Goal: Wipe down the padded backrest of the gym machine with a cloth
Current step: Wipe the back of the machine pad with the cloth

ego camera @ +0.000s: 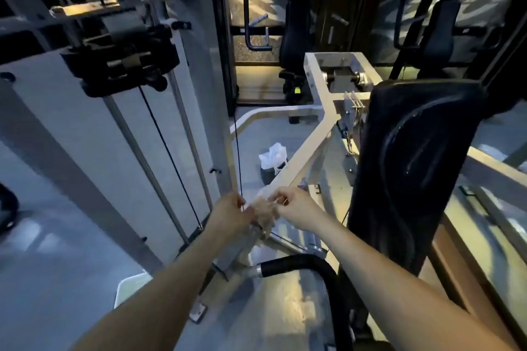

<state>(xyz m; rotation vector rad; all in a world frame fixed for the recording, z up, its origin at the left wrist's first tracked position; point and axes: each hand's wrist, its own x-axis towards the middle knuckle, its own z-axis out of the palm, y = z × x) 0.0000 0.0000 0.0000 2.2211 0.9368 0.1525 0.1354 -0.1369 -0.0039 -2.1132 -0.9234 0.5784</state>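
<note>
Floor (57, 265) grey and glossy, black padded backrest (413, 165) beside pale machine frame (299, 158)

- The grey floor (57, 279) carried everything and was glossy enough to show pale patches of reflected light.
- A crumpled white plastic bag (272, 155) sat on it, just beside the white frame bar (296, 161).
- The white weight tower (85, 137) stood on it at the left.
- A small flat foot plate (198, 313) lay on it near the bottom centre.
</note>
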